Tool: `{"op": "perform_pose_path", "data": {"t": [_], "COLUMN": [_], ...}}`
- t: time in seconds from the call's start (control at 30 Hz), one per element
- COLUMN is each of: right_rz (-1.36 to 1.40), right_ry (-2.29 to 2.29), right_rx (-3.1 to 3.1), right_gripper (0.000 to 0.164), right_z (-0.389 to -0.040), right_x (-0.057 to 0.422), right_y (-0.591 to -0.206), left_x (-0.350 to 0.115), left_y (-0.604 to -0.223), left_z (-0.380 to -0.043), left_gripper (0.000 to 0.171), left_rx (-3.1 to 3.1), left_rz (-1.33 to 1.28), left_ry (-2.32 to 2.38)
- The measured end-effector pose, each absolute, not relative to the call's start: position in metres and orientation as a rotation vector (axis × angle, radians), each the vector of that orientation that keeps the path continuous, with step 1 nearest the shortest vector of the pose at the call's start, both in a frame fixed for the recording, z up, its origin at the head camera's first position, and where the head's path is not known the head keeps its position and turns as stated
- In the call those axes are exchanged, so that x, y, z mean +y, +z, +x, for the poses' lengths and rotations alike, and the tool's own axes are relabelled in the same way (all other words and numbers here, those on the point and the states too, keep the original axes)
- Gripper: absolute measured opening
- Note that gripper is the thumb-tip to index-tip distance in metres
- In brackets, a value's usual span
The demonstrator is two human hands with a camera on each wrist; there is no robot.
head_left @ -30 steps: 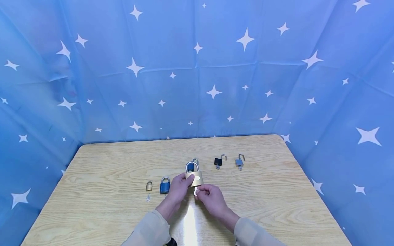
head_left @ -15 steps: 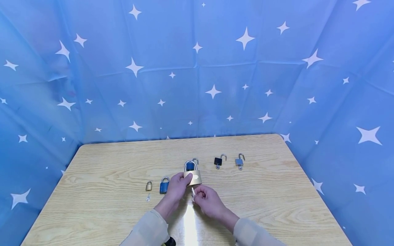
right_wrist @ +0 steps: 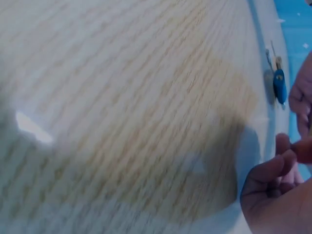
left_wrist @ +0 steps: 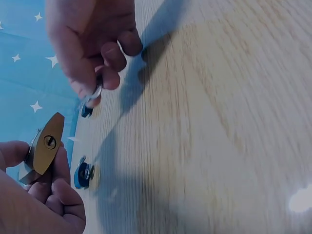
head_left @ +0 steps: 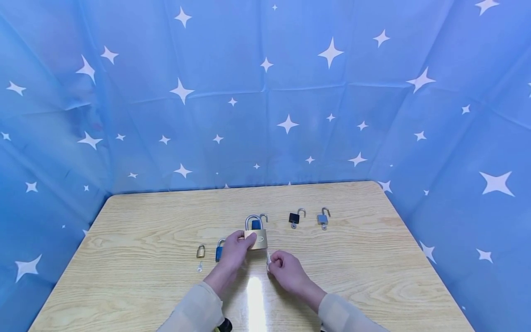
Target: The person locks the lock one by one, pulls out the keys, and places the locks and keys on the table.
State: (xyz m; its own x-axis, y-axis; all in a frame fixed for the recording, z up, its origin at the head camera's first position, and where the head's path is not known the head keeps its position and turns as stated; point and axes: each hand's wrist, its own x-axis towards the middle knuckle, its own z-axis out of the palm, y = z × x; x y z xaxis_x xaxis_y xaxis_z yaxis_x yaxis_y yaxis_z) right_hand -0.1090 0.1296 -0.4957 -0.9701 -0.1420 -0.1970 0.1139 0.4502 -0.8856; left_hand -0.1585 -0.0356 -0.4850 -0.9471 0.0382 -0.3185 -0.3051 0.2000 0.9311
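Note:
My left hand [head_left: 233, 252] grips a large brass padlock [head_left: 256, 240] by its body, thumb across the front, steel shackle pointing up and closed. Its keyhole end [left_wrist: 49, 142] faces the left wrist camera, with no key in the hole. Just below and to the right, my right hand [head_left: 289, 273] pinches a silver key [head_left: 268, 261] between thumb and forefinger, the blade upward. A gap shows between key and padlock in the left wrist view. In the right wrist view the right fingers [right_wrist: 268, 175] hide most of the key.
Left of my hands lie a small brass padlock [head_left: 201, 251], its key [head_left: 200, 267] and a partly covered blue padlock [head_left: 218, 255]. Behind the large padlock sits another blue padlock [head_left: 255, 224], its shackle open. A black padlock [head_left: 294, 218] and a grey padlock [head_left: 322, 220], both unlocked with keys, lie right.
The key, earlier close under the padlock's bottom, has turned and stands farther off. My left hand has shifted left with the padlock; my right hand moved left, then slightly right.

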Motion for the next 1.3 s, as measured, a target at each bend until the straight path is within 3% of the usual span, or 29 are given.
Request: {"op": "perform_pose_path", "data": {"t": [0.43, 1.3], "right_rz": [0.15, 0.131], "right_ry": [-1.528, -1.509], "right_rx": [2.564, 2.586], "right_gripper": [0.005, 0.009], "right_z": [-0.114, -0.118], "right_x": [0.14, 0.144], "right_y": [-0.492, -0.496], "left_x": [-0.051, -0.053], "left_y": [-0.484, -0.497], "left_z": [-0.144, -0.142], "left_gripper": [0.029, 0.041], "left_rx": [2.431, 2.676], "left_rz": [-0.216, -0.176], "left_ry": [1.599, 1.205]}}
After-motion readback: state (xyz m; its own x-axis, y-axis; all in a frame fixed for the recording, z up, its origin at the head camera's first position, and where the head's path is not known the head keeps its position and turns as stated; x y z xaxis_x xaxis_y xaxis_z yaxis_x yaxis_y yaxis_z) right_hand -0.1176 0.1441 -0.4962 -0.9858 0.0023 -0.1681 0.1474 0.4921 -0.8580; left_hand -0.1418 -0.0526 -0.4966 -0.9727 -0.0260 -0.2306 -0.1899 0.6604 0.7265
